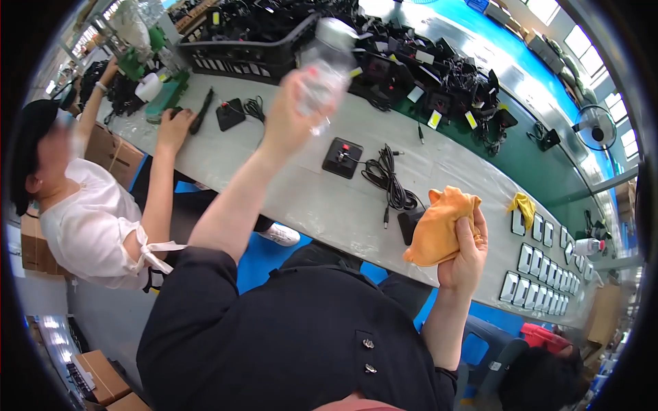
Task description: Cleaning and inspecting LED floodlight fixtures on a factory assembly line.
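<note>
- Head view: left hand (296,113) grasping a clear plastic bottle (321,89), motion-blurred, above the worktop (291,198); its long axis leans rightward toward the far side.
- Head view: right hand (468,250) grasping a bunched orange cloth (440,229), near the worktop's closer edge.
- Head view: square black device (340,159) lying between both hands, nearer the left; coiled black cable (389,181) to its right, clothward.
</note>
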Demonstrator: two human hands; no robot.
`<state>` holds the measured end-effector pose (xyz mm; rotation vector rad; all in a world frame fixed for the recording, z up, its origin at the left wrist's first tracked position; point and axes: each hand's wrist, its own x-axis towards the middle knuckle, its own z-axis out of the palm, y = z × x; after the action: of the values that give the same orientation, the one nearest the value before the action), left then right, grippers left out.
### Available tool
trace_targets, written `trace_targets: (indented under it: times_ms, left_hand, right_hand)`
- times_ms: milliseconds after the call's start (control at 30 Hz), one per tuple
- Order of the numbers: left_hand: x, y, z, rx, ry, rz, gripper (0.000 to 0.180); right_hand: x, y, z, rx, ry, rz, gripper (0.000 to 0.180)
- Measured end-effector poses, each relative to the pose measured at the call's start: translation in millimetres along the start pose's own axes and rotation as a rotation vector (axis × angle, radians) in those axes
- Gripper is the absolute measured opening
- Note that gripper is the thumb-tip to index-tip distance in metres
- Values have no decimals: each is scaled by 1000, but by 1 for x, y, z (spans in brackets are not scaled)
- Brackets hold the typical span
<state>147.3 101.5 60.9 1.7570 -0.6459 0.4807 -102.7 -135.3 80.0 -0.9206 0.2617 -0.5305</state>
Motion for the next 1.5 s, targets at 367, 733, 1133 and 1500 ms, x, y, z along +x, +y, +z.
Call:
trace_targets:
  times_ms: [367, 733, 1133, 1500]
  left_hand:
    - [49, -89, 2, 79, 57, -130, 82]
    - [-59, 8, 19, 458, -791, 256, 68]
    - [-73, 16, -14, -368, -421, -838, 51]
    - [23, 80, -10, -1399, -527, -644, 55]
  right_hand:
    - [-32, -20, -46, -42, 96, -1, 39]
    - [9, 50, 2, 194, -198, 610, 44]
    - [71, 51, -40, 243, -217, 435, 39]
    - [70, 20, -49, 341, -369, 364, 47]
